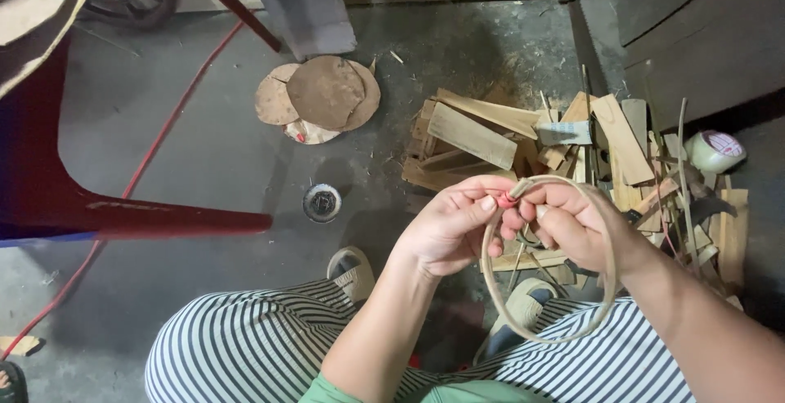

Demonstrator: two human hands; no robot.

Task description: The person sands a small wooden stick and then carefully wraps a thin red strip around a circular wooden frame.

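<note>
A thin pale bamboo strip bent into a hoop (pixel 609 272) hangs in front of my striped trousers. My left hand (pixel 450 227) pinches the hoop's top where its two ends overlap, next to a small red piece (pixel 507 200) held at the joint. My right hand (pixel 576 223) grips the same joint from the right, fingers curled around the strip. Both hands meet above the floor, just in front of a pile of wood offcuts (pixel 491 133).
Flat wood scraps and bamboo splints (pixel 621 145) lie heaped on the concrete floor. A tape roll (pixel 714 150) sits at the right. Round cardboard discs (pixel 323 96) lie further out, a small round tin (pixel 322 203) nearer. A red stool (pixel 123 215) and red cable (pixel 163 129) stand left.
</note>
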